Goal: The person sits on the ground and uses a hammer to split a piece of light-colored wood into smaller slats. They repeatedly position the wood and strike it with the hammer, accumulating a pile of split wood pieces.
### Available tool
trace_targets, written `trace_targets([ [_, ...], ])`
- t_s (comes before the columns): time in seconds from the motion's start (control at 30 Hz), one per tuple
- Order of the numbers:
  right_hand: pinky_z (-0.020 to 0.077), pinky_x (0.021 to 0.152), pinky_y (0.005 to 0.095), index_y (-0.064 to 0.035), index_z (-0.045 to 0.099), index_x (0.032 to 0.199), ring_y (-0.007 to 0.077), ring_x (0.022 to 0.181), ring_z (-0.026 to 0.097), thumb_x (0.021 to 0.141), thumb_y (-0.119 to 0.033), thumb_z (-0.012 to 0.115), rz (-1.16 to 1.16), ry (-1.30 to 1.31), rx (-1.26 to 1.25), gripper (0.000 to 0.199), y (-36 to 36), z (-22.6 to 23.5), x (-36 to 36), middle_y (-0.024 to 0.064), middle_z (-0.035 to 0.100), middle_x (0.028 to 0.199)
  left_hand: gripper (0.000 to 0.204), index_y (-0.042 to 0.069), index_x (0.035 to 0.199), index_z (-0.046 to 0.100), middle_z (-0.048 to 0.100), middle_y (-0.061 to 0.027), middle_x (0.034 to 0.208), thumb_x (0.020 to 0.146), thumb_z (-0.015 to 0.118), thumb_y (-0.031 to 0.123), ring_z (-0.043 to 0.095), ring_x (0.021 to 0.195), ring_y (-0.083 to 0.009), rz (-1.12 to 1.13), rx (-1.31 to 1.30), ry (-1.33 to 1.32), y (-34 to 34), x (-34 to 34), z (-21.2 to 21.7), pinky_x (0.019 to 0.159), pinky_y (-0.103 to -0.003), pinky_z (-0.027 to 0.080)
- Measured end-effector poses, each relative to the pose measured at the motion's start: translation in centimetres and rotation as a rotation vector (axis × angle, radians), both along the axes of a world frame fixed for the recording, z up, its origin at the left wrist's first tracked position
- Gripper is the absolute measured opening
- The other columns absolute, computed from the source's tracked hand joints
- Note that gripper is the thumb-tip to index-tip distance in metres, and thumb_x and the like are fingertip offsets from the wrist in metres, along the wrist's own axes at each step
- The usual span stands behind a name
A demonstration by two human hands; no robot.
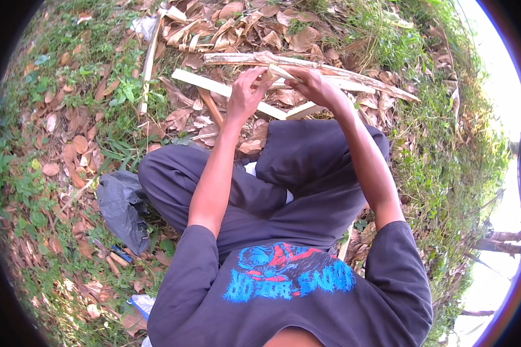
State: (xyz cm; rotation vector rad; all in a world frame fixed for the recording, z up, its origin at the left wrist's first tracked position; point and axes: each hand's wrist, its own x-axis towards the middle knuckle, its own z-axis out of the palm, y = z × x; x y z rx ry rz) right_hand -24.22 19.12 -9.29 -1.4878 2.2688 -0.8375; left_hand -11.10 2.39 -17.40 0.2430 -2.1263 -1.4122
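My left hand (248,95) and my right hand (317,89) are close together over the leaf litter, past my crossed legs. A short pale wooden strip (281,72) runs between them. My right fingers are closed around one end, and the left fingers and thumb pinch at the other; exactly how they grip is partly hidden. Below the left hand lies a longer, flat, pale wooden slat (201,82), slanting down to the right. Another pale piece of wood (304,110) angles up beneath my right hand. Just beyond both hands stretches a long, rough-edged stick (353,77).
A brown stick (211,107) lies left of my left hand, and farther left a pale stick (150,66) points away. A crumpled dark plastic bag (125,208) rests beside my left knee. Near it is a blue-handled object (120,253). Dry leaves (304,39) and grass surround me.
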Motion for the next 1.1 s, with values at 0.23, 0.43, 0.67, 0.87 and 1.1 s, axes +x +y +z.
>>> trace_targets([
  [0.23,0.0505,0.087,0.0478,-0.0056,0.055,0.134,0.0399,0.103,0.064,0.094,-0.026,0.063,0.005,0.181,-0.014,0.046,0.9,-0.4,1.9,0.0218,0.067,0.109,0.041,-0.001,0.124,0.064,0.068,-0.0139,0.110,0.091,0.073,0.023,0.068,0.095,-0.0199,-0.022,-0.025,-0.024,-0.2,1.1,0.5,0.077,-0.031,0.056],
  [0.43,0.0515,0.078,0.0502,-0.0055,0.053,0.124,0.0405,0.094,0.066,0.096,-0.031,0.059,-0.034,0.130,-0.029,0.038,0.3,-1.6,2.4,0.0223,0.068,0.097,0.041,-0.001,0.122,0.065,0.068,-0.0175,0.109,0.090,0.074,0.023,0.068,0.093,-0.0252,-0.030,0.037,-0.055,-0.2,1.4,-0.5,0.076,-0.035,0.055],
  [0.67,0.0473,0.069,0.0531,-0.0085,0.046,0.135,0.0435,0.083,0.065,0.098,-0.034,0.057,0.015,-0.001,0.153,0.047,-0.2,-1.1,1.0,0.0245,0.066,0.084,0.044,-0.003,0.121,0.064,0.069,-0.0152,0.105,0.091,0.074,0.027,0.067,0.092,-0.0207,-0.032,0.145,-0.110,0.0,1.0,-1.2,0.075,-0.033,0.054],
  [0.87,0.0478,0.071,0.0525,-0.0091,0.045,0.138,0.0423,0.085,0.065,0.097,-0.032,0.058,0.011,-0.032,0.179,0.049,-0.3,-0.9,1.1,0.0243,0.066,0.085,0.045,-0.006,0.126,0.059,0.066,-0.0105,0.106,0.094,0.071,0.023,0.063,0.094,-0.0131,-0.031,0.189,-0.127,0.1,1.6,-0.6,0.078,-0.026,0.053],
  [1.1,0.0491,0.072,0.0508,-0.0105,0.046,0.138,0.0396,0.086,0.067,0.098,-0.031,0.058,0.032,-0.111,0.183,0.046,-0.7,-1.5,0.4,0.0219,0.068,0.088,0.042,-0.002,0.133,0.054,0.067,-0.0109,0.114,0.097,0.064,0.016,0.064,0.097,-0.0135,0.048,0.248,-0.133,-0.7,4.4,-1.0,0.077,-0.026,0.052],
])
